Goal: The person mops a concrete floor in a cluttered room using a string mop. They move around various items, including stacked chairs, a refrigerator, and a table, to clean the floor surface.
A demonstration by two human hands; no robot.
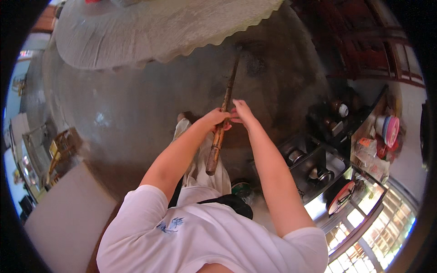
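Hands closed on a long wooden stick [221, 119] at the centre of the view.

Brown and worn, the stick ran slender from its far tip at 12 o'clock, low over the dark grey floor [136, 113], to a thicker, rounded butt at 6 o'clock, above the person's pale trousers [200, 175]. The left hand [215, 119] had its grip wrapped round the shaft at mid-length; the right hand [241, 113] pressed its fingers [234, 119] against the same spot from 3 o'clock, though whether they closed fully round it could not be told. A pale scalloped cloth [154, 27] lay beyond the tip at 12 o'clock. At 3 o'clock stood a dark shelf unit [318, 154] with jars and a red plate [341, 196], near the right forearm. A light slab [68, 218] sat at 8 o'clock, well apart.
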